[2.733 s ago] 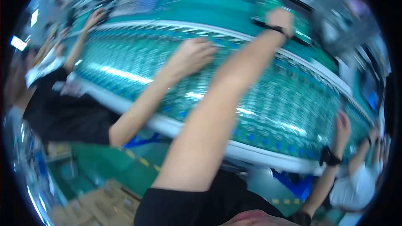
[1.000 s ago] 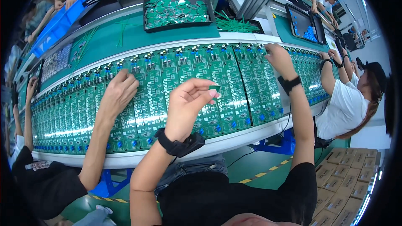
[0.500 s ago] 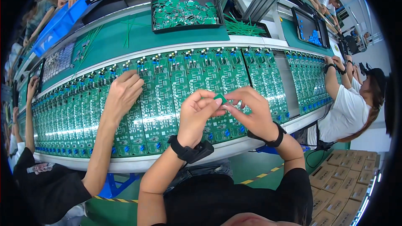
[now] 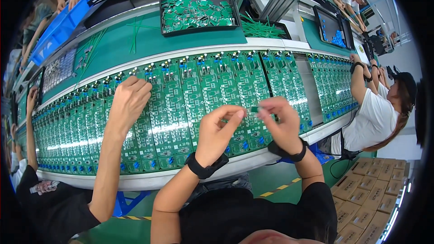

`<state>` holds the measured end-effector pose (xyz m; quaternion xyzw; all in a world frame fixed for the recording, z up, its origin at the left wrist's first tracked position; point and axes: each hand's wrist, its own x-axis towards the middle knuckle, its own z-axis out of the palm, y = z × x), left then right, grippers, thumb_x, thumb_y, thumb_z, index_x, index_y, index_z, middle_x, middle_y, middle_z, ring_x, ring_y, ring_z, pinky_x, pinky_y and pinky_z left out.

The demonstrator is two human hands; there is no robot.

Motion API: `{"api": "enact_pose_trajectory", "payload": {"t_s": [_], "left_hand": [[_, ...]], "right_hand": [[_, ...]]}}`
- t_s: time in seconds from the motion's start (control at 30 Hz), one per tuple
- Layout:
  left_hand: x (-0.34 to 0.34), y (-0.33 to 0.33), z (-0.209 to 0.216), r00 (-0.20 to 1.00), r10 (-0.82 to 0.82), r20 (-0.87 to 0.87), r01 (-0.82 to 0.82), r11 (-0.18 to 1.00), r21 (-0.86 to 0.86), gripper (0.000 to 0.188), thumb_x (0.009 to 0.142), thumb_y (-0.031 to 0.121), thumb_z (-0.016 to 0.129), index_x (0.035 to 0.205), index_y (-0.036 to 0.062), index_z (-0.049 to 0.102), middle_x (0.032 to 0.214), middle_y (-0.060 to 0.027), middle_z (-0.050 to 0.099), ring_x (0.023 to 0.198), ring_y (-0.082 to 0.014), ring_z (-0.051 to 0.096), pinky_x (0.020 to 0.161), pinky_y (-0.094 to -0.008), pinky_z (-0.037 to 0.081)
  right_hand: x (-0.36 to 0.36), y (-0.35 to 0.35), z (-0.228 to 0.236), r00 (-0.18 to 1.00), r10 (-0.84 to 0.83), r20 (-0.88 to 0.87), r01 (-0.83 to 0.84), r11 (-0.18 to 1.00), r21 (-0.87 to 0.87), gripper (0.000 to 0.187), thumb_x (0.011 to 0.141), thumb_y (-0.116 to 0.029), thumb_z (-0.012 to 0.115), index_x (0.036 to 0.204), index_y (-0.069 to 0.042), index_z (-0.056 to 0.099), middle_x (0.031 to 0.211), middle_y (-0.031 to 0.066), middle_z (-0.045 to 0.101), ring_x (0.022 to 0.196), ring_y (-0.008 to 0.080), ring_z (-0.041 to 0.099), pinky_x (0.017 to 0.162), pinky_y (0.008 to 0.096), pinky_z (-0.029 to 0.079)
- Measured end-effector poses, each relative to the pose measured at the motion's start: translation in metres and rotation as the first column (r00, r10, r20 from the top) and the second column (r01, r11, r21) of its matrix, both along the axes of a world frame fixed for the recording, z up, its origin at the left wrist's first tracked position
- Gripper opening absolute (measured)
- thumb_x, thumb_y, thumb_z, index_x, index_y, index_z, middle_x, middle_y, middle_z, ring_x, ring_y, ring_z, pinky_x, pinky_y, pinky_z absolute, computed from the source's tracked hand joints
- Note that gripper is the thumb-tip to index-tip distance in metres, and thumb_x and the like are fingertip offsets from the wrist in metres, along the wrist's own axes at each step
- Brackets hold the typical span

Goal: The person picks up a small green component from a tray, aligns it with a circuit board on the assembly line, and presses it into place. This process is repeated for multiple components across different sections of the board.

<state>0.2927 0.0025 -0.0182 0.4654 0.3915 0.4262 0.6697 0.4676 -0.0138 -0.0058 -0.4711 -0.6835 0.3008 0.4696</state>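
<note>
Over the row of large green circuit boards (image 4: 210,86), my right hand (image 4: 282,126) pinches a small green circuit board (image 4: 255,109) between thumb and fingers; this hand is slightly blurred. Just to its left, my left hand (image 4: 217,131) has thumb and fingertips pressed together close to the small board's edge. Whatever those left fingertips hold, if anything, is too small to make out. Both hands are raised above the large boards, which have blue parts along their near ends and upright components along their far ends.
A black tray (image 4: 199,30) of small green boards stands beyond the line, beside a tray of green strips (image 4: 262,28). Another black tray (image 4: 333,31) holds blue parts. A co-worker's hand (image 4: 131,101) works at my left; another person (image 4: 379,113) sits at right. Cartons (image 4: 368,190) are stacked lower right.
My hands have drawn slightly apart, the right one moving right with the small board, which both held before. The co-worker's hand at left has shifted slightly left.
</note>
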Motion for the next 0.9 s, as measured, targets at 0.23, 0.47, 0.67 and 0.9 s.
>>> {"api": "enact_pose_trajectory", "payload": {"t_s": [0.23,0.47,0.67,0.9], "left_hand": [[-0.015,-0.013,0.061,0.998,-0.058,-0.037,0.069,0.786,0.614,0.014,0.076,0.003,0.06,0.089,0.0036,0.063,0.089,-0.0095,0.063,0.083,-0.021,0.059,0.072,-0.029,0.044],[-0.003,-0.037,0.094,0.931,-0.219,0.291,0.025,0.836,0.548,0.01,0.068,0.008,0.062,0.074,0.0054,0.054,0.075,-0.0063,0.052,0.074,-0.0229,0.051,0.064,-0.0318,0.04],[-0.008,-0.042,0.087,0.963,-0.143,0.229,-0.01,0.829,0.559,0.011,0.067,0.009,0.061,0.075,0.0055,0.054,0.074,-0.0064,0.051,0.074,-0.0224,0.051,0.064,-0.0315,0.04],[-0.01,-0.038,0.085,0.986,-0.066,0.15,-0.042,0.784,0.619,0.012,0.067,0.011,0.061,0.075,0.0057,0.054,0.074,-0.0065,0.049,0.075,-0.0218,0.05,0.063,-0.0312,0.039]], "right_hand": [[0.094,0.042,-0.007,0.885,-0.42,0.2,0.425,0.905,0.016,0.018,0.083,-0.002,0.056,0.101,0.0,0.055,0.086,0.0053,0.059,0.076,0.0086,0.058,0.068,0.0201,0.047],[0.121,0.056,-0.013,0.863,-0.481,0.156,0.478,0.876,0.058,0.028,0.081,0.0,0.058,0.109,0.0,0.056,0.093,0.0056,0.059,0.082,0.0083,0.058,0.072,0.0188,0.047],[0.118,0.065,-0.023,0.874,-0.467,0.133,0.465,0.884,0.046,0.025,0.079,-0.001,0.061,0.105,0.0,0.058,0.092,0.0064,0.058,0.08,0.0077,0.057,0.069,0.0172,0.046],[0.15,0.084,-0.032,0.758,-0.471,0.451,0.463,0.876,0.135,0.028,0.078,-0.006,0.063,0.106,-0.006,0.06,0.093,0.006,0.061,0.081,0.0088,0.059,0.068,0.0201,0.046]]}}
